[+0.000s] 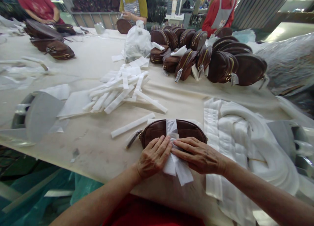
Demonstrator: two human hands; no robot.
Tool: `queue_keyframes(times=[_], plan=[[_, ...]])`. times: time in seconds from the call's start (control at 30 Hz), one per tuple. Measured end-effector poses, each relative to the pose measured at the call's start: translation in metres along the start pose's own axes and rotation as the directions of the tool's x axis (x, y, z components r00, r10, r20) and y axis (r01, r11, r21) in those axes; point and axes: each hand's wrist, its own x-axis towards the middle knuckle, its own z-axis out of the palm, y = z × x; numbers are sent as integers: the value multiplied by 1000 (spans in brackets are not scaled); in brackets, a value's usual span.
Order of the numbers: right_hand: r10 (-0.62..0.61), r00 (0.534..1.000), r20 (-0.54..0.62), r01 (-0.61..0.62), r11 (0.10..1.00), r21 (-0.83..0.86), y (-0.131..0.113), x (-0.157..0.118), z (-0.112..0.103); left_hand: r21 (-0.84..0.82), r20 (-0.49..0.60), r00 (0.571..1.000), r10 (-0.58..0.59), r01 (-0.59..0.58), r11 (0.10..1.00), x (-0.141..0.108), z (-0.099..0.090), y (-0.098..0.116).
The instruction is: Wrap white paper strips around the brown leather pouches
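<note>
A dark brown oval leather bag (152,129) lies on the table in front of me. A white foam strip (183,173) and a piece of clear tape (171,125) run across its middle. My left hand (155,155) rests flat on the bag's left half, fingers stretched toward the strip. From the other side my right hand (197,154) lies on the bag, its fingers extended over the strip's edge. The fingertips of both hands almost meet there. A zipper pull with a wrapped tassel (132,139) sticks out at the bag's left end.
Loose white foam strips (120,95) are heaped beyond the bag, between it and a white plastic bag (137,41). Tape dispensers (36,116) stand at left and right. Stacked foam sheets (235,137) lie right. Several brown bags (222,67) stand behind; co-workers are across the table.
</note>
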Motion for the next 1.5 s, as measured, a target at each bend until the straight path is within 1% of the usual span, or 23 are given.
queue_keyframes(times=[0.13,0.23,0.3,0.37,0.47,0.57,0.63,0.73,0.87,0.93,1.0,1.07,1.1,1.17,1.23,1.27,1.33,1.37,1.43,1.47,1.5], plan=[[84,989,-120,-75,994,76,-6,-4,9,-19,-5,999,-32,31,999,4,-3,2],[117,985,-124,-101,986,129,-7,-6,8,-29,-8,996,-88,88,996,7,-10,7],[124,985,-119,-107,985,138,-6,-8,6,-42,14,991,-135,136,990,7,-16,12],[126,985,-119,-106,980,166,-4,-8,5,-74,36,988,-150,152,986,6,-21,17],[131,983,-131,-102,972,211,-2,-9,5,-129,22,991,-131,132,983,7,-26,23],[118,980,-161,-83,975,206,-2,-8,6,-164,-7,994,-106,104,981,11,-25,28],[111,979,-171,-76,977,197,-2,-7,6,-178,-7,995,-100,98,979,14,-23,30],[112,976,-186,-78,980,180,-2,-7,7,-199,-17,995,-98,93,976,16,-21,30],[108,974,-198,-77,985,156,-3,-9,9,-300,-51,995,-90,71,951,14,-21,25],[98,977,-192,-71,987,147,-3,-11,10,-343,-48,993,-105,82,936,14,-23,23],[86,978,-189,-62,989,132,-2,-11,11,-365,-48,988,-145,118,924,14,-23,22],[76,979,-189,-54,991,119,-2,-12,11,-378,-66,981,-185,147,914,15,-23,23],[73,979,-189,-52,992,115,-2,-12,11,-379,-77,979,-188,145,914,16,-22,23],[68,979,-190,-47,992,113,-2,-12,11,-367,-97,983,-155,109,924,16,-22,24],[66,978,-199,-44,992,115,-2,-11,11,-369,-87,992,-95,57,928,15,-24,23],[67,976,-207,-44,992,117,-2,-11,10,-399,-64,996,-70,38,916,15,-26,21],[72,972,-224,-47,992,116,-3,-10,10,-516,-7,997,-78,63,854,17,-34,14],[73,970,-230,-48,992,113,-3,-10,9,-578,17,994,-108,98,810,19,-38,10],[66,970,-234,-42,994,103,-3,-9,9,-651,37,975,-221,191,734,26,-45,1],[58,971,-233,-37,995,95,-3,-9,9,-659,40,959,-282,237,713,31,-46,-2],[50,971,-233,-31,996,85,-3,-9,10,-655,46,946,-320,270,706,35,-46,-5]])
